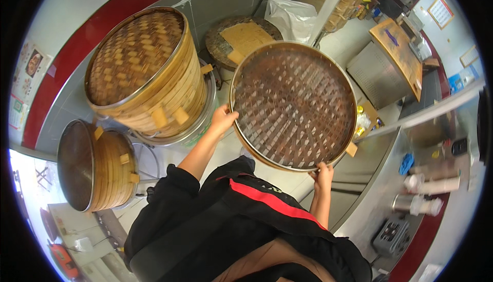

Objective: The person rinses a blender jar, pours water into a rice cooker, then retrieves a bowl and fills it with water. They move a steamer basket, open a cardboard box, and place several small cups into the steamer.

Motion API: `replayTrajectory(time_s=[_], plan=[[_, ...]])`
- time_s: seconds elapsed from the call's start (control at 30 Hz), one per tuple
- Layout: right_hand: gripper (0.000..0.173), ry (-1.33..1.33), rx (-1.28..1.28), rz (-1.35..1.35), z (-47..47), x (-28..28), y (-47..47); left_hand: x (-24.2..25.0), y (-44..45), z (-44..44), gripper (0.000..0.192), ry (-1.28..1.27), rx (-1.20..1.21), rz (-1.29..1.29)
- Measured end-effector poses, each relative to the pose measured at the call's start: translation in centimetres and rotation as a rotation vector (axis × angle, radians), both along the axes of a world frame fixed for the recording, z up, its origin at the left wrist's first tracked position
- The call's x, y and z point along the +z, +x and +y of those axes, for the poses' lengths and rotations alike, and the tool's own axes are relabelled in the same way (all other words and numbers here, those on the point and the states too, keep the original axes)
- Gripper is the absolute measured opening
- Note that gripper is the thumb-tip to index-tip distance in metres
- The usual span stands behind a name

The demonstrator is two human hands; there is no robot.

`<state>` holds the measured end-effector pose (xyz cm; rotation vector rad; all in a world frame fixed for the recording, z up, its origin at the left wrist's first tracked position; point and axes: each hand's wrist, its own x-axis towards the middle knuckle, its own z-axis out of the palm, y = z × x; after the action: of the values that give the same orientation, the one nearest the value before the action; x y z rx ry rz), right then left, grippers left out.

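Note:
Held out in front of me is a large round bamboo steamer tray [294,106] with a dark woven slat base and a metal-edged rim. My left hand [224,119] grips its rim at the left. At the lower right of the same rim, my right hand [322,175] holds on. Left of the tray rises a tall stack of bamboo steamers [173,97], topped by a domed woven bamboo lid [134,56]. A second, shorter stack of steamers [113,170] stands lower left, nearer my left elbow. Neither hand touches the stacks.
Behind the tray lies a dark round board [215,43] bearing a tan sheet. A white plastic bag [292,16] stands beside it. To the right runs a stainless steel counter [366,208] with a grey appliance [391,235] and cups. Farther back is a wooden-topped table [404,51].

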<state>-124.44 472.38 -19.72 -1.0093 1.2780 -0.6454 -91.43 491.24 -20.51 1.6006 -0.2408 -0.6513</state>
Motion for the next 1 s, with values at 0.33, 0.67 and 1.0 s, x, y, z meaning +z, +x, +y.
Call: replayTrajectory(time_s=[0.33, 0.67, 1.0], plan=[[0.029, 0.134, 0.207, 0.151, -18.9, -2.0, 17.5, -3.2, 13.7, -13.9, 0.021, 0.100, 0.245, 0.213], [0.018, 0.257, 0.498, 0.051, -36.8, -10.7, 43.2, -10.8, 29.8, -22.5, 0.022, 0.158, 0.495, 0.306], [0.034, 0.271, 0.780, 0.100, -47.1, -20.3, 70.2, -20.6, 47.8, -28.7, 0.022, 0.093, 0.736, 0.310]])
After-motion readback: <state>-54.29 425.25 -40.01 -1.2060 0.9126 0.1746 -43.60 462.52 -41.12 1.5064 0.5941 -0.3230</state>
